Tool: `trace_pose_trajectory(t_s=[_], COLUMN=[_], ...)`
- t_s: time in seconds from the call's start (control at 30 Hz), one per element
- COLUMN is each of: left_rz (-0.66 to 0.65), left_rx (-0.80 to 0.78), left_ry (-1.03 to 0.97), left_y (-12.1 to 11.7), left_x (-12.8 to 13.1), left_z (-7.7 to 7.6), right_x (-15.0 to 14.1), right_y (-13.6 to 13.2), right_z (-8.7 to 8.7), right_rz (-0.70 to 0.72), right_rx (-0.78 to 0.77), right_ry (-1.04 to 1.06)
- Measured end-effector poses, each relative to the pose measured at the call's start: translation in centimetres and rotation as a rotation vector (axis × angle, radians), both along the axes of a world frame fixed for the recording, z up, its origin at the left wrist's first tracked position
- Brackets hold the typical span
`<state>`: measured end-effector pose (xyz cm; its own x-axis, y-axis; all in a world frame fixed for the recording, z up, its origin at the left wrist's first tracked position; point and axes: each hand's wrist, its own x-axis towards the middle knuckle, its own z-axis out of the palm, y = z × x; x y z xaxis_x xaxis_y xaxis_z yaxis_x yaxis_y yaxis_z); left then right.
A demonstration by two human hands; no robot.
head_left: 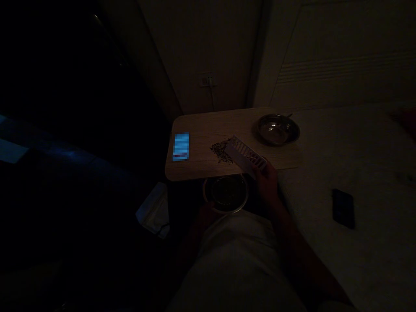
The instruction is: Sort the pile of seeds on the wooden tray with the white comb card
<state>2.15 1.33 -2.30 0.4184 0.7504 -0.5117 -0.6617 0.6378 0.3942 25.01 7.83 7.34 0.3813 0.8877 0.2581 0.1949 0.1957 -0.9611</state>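
Note:
The room is very dark. My right hand (pixel 267 177) grips the near end of a flat pale card or thin box (pixel 243 154) with bold printing on it. Its far end touches a loose pile of small dark bits (pixel 221 151), perhaps seeds or husks, spread on the wooden table (pixel 198 169). Just below the table's front edge is a round bowl (pixel 229 193) with a light rim and a dark inside. My left hand (pixel 208 211) closes on this bowl's near left rim; its fingers are mostly lost in shadow.
On the table's left lies a lit phone (pixel 181 146). A shiny metal bowl (pixel 277 130) with a handle poking out stands at the right. A dark phone (pixel 343 209) rests on the pale bedding at right. Behind, a cord hangs from a wall socket (pixel 207 79).

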Motion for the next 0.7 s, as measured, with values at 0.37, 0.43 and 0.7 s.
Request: trace_pose_trajectory(t_s=[0.37,0.43,0.7], left_rz=[0.028,0.017,0.035], left_rx=[-0.011,-0.019,-0.020], left_ry=[0.023,0.023,0.020], left_y=[-0.04,-0.13,0.02], left_x=[0.11,0.11,-0.07], left_z=[-0.81,-0.66,-0.86], right_x=[0.08,0.19,0.37], right_y=[0.16,0.14,0.16], right_z=[0.09,0.05,-0.22], right_rz=[0.020,0.006,0.060], right_rx=[-0.015,-0.014,-0.021], right_ry=[-0.003,0.003,0.017])
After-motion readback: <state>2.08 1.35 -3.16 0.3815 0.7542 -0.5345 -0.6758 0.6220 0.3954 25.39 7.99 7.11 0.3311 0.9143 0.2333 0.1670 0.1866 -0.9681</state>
